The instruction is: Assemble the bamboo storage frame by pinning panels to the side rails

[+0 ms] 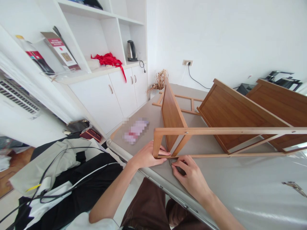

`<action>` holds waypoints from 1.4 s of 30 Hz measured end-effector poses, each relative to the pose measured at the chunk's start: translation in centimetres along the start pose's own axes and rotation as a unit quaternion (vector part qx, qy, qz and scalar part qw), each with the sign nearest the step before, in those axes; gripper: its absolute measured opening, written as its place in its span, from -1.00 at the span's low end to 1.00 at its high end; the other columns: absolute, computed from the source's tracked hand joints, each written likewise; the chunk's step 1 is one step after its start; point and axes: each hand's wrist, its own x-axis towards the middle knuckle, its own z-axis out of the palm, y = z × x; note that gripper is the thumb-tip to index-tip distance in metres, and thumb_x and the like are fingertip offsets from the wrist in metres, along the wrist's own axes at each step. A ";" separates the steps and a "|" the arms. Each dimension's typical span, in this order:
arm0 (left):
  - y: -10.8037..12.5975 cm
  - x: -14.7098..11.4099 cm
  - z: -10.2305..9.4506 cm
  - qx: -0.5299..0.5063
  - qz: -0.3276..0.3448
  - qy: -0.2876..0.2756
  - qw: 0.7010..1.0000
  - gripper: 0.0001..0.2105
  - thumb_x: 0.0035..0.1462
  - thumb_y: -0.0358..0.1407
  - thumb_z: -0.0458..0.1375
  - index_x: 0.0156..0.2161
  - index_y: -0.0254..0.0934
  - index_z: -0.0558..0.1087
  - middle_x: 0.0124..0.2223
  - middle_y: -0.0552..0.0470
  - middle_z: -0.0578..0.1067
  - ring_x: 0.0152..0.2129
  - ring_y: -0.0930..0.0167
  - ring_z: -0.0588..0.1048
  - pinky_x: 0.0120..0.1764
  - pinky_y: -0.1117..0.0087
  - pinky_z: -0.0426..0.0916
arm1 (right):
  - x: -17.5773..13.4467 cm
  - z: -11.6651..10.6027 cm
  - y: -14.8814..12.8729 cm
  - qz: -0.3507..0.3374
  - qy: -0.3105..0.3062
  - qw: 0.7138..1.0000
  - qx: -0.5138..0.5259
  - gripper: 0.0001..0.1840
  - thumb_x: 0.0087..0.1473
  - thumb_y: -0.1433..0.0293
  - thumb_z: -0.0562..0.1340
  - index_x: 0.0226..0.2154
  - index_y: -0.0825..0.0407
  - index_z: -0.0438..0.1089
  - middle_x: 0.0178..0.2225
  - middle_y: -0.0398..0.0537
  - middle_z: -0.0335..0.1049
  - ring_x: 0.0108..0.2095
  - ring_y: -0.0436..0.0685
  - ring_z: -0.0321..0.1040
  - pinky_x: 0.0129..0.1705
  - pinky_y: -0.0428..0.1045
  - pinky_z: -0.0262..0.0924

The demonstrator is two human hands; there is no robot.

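Note:
A brown wooden shelf unit lies on its side on the grey table (240, 179), its slatted side frame (230, 131) facing me and three shelf boards standing between the sides. My left hand (149, 156) grips the lower left corner of this frame, fingers and thumb around the rail beside the nearest shelf board (171, 118). My right hand (189, 174) is closed in a pinch just right of that corner, against the lower rail. A small dark, thin piece shows at its fingertips; its kind is hidden. Several small metal pieces (296, 187) lie at the right.
A blurred pinkish packet (136, 131) lies on the table left of the frame. Clothes and cables (79, 172) are heaped at the left. White cabinets (100, 92) hold a kettle (131, 51) and red ribbon (109, 59). Black appliances (285, 81) stand behind the boards.

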 end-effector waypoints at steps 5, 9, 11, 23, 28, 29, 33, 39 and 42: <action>-0.1 -0.1 0.1 -0.004 -0.001 0.004 1.000 -0.76 0.23 -0.22 0.25 0.00 -0.04 0.60 -0.11 0.07 0.63 -0.09 0.34 0.52 0.06 0.29 0.35 | 0.0 -0.1 0.0 0.002 -0.017 1.000 -0.006 -0.86 0.27 0.43 0.20 -0.24 -0.04 0.49 -0.32 -0.04 0.34 -0.25 0.14 0.32 -0.16 0.10 0.32; -0.2 -0.1 0.2 -0.007 0.000 0.004 1.000 -0.75 0.23 -0.22 0.24 0.01 -0.03 0.59 -0.11 0.07 0.63 -0.09 0.33 0.51 0.07 0.27 0.34 | 0.1 -0.6 0.0 -0.004 -0.038 0.999 0.000 -0.83 0.29 0.43 0.17 -0.18 -0.05 0.49 -0.31 -0.04 0.34 -0.25 0.13 0.32 -0.17 0.09 0.34; -0.2 0.0 0.1 -0.009 0.000 0.004 1.000 -0.75 0.23 -0.22 0.24 0.02 -0.03 0.59 -0.10 0.07 0.63 -0.08 0.33 0.51 0.08 0.28 0.34 | 0.1 -0.9 -0.1 -0.011 -0.052 0.999 0.005 -0.83 0.29 0.44 0.16 -0.19 -0.05 0.48 -0.29 -0.03 0.35 -0.22 0.14 0.34 -0.16 0.08 0.35; 0.0 -0.1 0.0 -0.006 0.001 0.005 1.000 -0.76 0.23 -0.22 0.24 -0.01 -0.03 0.60 -0.10 0.08 0.64 -0.09 0.34 0.52 0.08 0.28 0.35 | 0.3 -1.0 -0.3 -0.029 -0.062 0.998 -0.003 -0.83 0.29 0.47 0.15 -0.19 -0.04 0.46 -0.27 -0.01 0.37 -0.20 0.15 0.35 -0.15 0.09 0.37; 0.2 0.1 -0.2 0.000 -0.001 0.005 1.000 -0.76 0.22 -0.25 0.25 -0.01 -0.05 0.60 -0.10 0.08 0.64 -0.09 0.35 0.52 0.08 0.29 0.34 | 0.4 -0.9 -0.2 -0.023 -0.057 0.998 0.005 -0.83 0.29 0.48 0.14 -0.19 -0.04 0.43 -0.26 -0.01 0.34 -0.21 0.15 0.32 -0.16 0.09 0.35; 0.2 0.1 -0.2 0.001 0.000 0.005 1.000 -0.77 0.22 -0.25 0.25 -0.02 -0.06 0.60 -0.10 0.08 0.64 -0.09 0.35 0.52 0.09 0.29 0.34 | 0.3 -0.9 -0.2 -0.023 -0.057 0.998 0.006 -0.83 0.29 0.48 0.14 -0.19 -0.04 0.43 -0.26 -0.02 0.33 -0.21 0.14 0.31 -0.16 0.09 0.34; 0.2 0.1 -0.1 -0.002 -0.002 0.006 1.000 -0.76 0.22 -0.24 0.25 -0.01 -0.06 0.60 -0.10 0.09 0.64 -0.07 0.35 0.52 0.09 0.30 0.33 | 0.2 -0.8 -0.1 -0.017 -0.063 0.998 -0.002 -0.84 0.29 0.48 0.15 -0.19 -0.03 0.43 -0.26 -0.02 0.31 -0.21 0.14 0.29 -0.16 0.08 0.32; 0.1 0.0 0.0 -0.001 -0.006 0.008 1.000 -0.76 0.21 -0.25 0.27 -0.02 -0.06 0.61 -0.11 0.09 0.64 -0.08 0.35 0.52 0.08 0.31 0.34 | 0.6 -1.5 -0.6 -0.039 -0.088 0.993 -0.072 -0.83 0.29 0.48 0.14 -0.21 0.00 0.44 -0.25 0.00 0.31 -0.22 0.16 0.26 -0.18 0.08 0.28; 0.1 0.0 0.0 0.000 -0.001 0.009 1.000 -0.77 0.21 -0.24 0.27 -0.02 -0.06 0.61 -0.10 0.09 0.63 -0.07 0.36 0.52 0.09 0.32 0.33 | 0.8 -1.8 -0.9 -0.071 -0.093 0.985 -0.130 -0.80 0.29 0.50 0.11 -0.25 0.02 0.44 -0.26 0.02 0.33 -0.24 0.16 0.23 -0.17 0.09 0.24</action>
